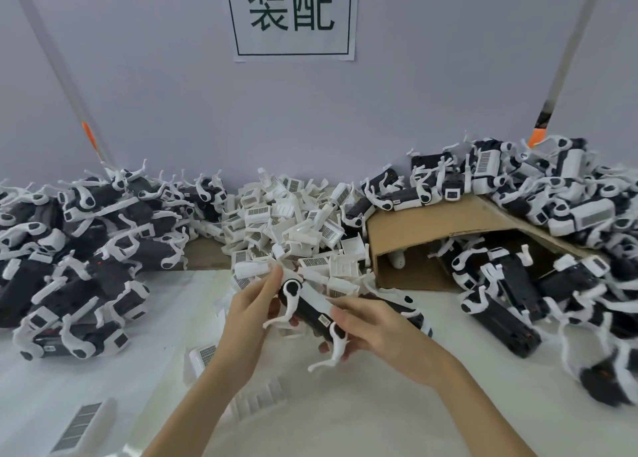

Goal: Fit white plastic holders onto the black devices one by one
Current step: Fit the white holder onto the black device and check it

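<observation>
While both hands worked above the near edge of the table [345,415], a few loose holders lay flat on its white top closest to the camera, one with a barcode label [77,425] at lower left and a ribbed one [257,396] between the forearms. The left hand [247,313] was curled round the upper end of a black device [310,313], thumb and forefinger raised to pinch a white holder [253,269] at that end. The right hand [374,329] gripped the lower end of the same device, fingers wrapped over its body, with white curved arms sticking out below the fingers. The device was held clear of the table, tilted, between the two hands. In my judgement the step in hand was the fitting of one holder: it had been brought to the device but did not look seated, though the thumb hid the joint. The next move would call for lining the holder up with the body and pressing it home while the right hand steadied the device. Beyond the hands lay the heap of holders [293,222], just behind the work. Left of it sat a pile of devices [79,249]; right of it, a tipped cardboard box [431,235] with more devices [552,249] over and around it. Which pile was finished could not be told with certainty. On the far wall hung a printed sign [291,15].
</observation>
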`<control>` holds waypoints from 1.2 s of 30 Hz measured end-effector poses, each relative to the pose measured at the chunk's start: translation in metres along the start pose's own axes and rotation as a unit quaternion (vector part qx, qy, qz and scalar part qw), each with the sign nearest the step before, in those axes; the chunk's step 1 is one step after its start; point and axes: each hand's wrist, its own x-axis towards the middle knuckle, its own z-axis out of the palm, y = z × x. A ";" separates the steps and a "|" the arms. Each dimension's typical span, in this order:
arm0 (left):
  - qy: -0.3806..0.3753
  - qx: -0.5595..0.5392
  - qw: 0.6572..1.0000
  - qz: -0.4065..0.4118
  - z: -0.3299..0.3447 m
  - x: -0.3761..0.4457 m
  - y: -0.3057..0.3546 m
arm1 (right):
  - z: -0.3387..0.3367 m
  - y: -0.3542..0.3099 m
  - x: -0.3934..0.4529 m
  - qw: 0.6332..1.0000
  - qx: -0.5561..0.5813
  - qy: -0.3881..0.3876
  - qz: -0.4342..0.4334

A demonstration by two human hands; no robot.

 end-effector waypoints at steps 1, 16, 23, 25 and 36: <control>-0.003 0.013 1.000 0.003 0.000 0.000 -0.001 | 0.000 -0.001 -0.001 1.000 -0.002 -0.002 0.005; 0.088 0.044 0.993 0.068 -0.020 0.014 0.008 | -0.107 -0.117 0.037 0.886 0.379 0.257 -0.072; 0.139 0.241 0.950 0.141 -0.032 0.017 0.009 | -0.025 -0.025 0.038 0.926 0.345 0.151 0.021; 0.172 0.323 0.915 0.168 -0.041 0.020 0.009 | -0.009 -0.007 0.041 0.926 0.350 0.138 0.039; 0.298 0.708 0.638 -0.057 -0.131 0.029 0.000 | 0.002 0.005 0.036 0.931 0.345 0.119 -0.005</control>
